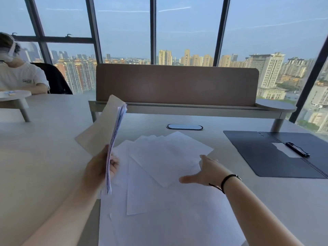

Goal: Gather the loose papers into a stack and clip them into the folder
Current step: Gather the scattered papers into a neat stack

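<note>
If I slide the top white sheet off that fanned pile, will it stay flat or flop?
Likely floppy: the loose white paper sheets look thin, and the gathered stack in the left hand already bows. Probably light and slippery, so neighbouring overlapping sheets may shift under the right hand.

Loose papers (165,174) on the desk (44,157), folder (257,153) right, clip (297,149) (perhaps a pen) on it.

Matt paper sheets (165,157); matt dark folder (257,153).
</note>
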The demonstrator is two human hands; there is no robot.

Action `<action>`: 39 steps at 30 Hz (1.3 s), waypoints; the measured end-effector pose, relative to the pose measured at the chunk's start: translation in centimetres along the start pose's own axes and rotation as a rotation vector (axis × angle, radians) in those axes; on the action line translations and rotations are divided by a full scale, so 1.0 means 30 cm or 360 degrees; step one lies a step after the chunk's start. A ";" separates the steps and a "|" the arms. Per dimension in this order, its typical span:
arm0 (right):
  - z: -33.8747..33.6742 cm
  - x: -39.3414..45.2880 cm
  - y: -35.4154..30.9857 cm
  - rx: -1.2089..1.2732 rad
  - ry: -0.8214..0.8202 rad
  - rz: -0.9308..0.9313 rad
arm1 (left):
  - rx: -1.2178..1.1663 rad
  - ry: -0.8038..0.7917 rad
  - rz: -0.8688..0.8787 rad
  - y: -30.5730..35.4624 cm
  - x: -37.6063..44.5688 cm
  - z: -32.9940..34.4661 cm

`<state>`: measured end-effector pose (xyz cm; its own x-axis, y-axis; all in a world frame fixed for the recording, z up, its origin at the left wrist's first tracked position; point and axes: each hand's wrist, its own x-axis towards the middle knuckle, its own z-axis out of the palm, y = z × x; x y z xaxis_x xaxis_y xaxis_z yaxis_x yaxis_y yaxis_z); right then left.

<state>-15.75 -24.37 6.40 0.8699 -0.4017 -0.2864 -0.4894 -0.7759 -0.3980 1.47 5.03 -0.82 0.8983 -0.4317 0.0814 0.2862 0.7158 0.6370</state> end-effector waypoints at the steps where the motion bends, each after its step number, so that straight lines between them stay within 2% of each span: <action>1: 0.008 0.012 -0.010 -0.0005 -0.0002 0.0003 | -0.0001 0.0088 -0.0058 0.013 -0.016 0.025; 3: 0.012 0.032 -0.025 0.0148 -0.0006 0.0039 | -0.0039 0.0303 0.0031 0.028 -0.036 0.067; 5: 0.009 0.035 -0.041 0.0540 -0.0062 0.0079 | -0.0060 0.0480 0.0046 0.029 -0.034 0.061; 7: 0.011 0.048 -0.041 0.0872 -0.0097 0.0126 | -0.0116 0.0413 -0.0024 0.042 -0.035 0.057; 10: 0.034 0.069 -0.018 0.1125 -0.0062 0.0154 | -0.0048 0.0320 -0.0002 0.048 -0.029 0.030; 13: 0.067 0.074 -0.006 0.1096 -0.0062 0.0054 | 0.0080 0.0349 0.0010 0.024 -0.030 0.055; 15: 0.077 0.062 -0.011 0.0985 -0.0151 -0.0093 | 0.0184 0.0310 0.0008 0.019 -0.037 0.083; 21: 0.020 0.039 0.059 0.0682 -0.0509 -0.0234 | 0.0216 0.0343 0.0018 0.024 -0.055 0.110; 26: -0.031 0.009 0.152 0.0765 -0.0877 -0.0306 | 0.0268 0.0414 0.0038 0.014 -0.055 0.124; 28: -0.043 0.016 0.173 0.0804 -0.0847 -0.0311 | 0.0272 0.0434 0.0044 0.013 -0.056 0.125; 30: -0.047 0.031 0.178 0.0923 -0.0650 -0.0280 | 0.0296 0.0422 0.0061 0.012 -0.056 0.127; 31: -0.043 0.050 0.186 0.1067 -0.0507 -0.0224 | 0.0295 0.0415 0.0062 0.010 -0.054 0.120; 33: -0.038 0.092 0.210 0.1650 -0.0349 -0.0016 | 0.0256 0.0445 0.0067 0.010 -0.044 0.099; 35: -0.033 0.116 0.240 0.2195 -0.0425 0.0116 | 0.0262 0.0512 0.0097 0.014 -0.025 0.062; 36: -0.038 0.110 0.252 0.2291 -0.0472 0.0093 | 0.0243 0.0574 0.0116 0.020 -0.018 0.047; 39: -0.060 0.066 0.294 0.2078 -0.0573 -0.0147 | 0.0192 0.0615 0.0095 0.026 -0.002 0.013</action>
<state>-18.25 -32.87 3.88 0.9364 -0.0696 -0.3439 -0.3072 0.3109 -0.8995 1.51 5.41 -0.03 0.9779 -0.1368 -0.1583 0.2092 0.6540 0.7270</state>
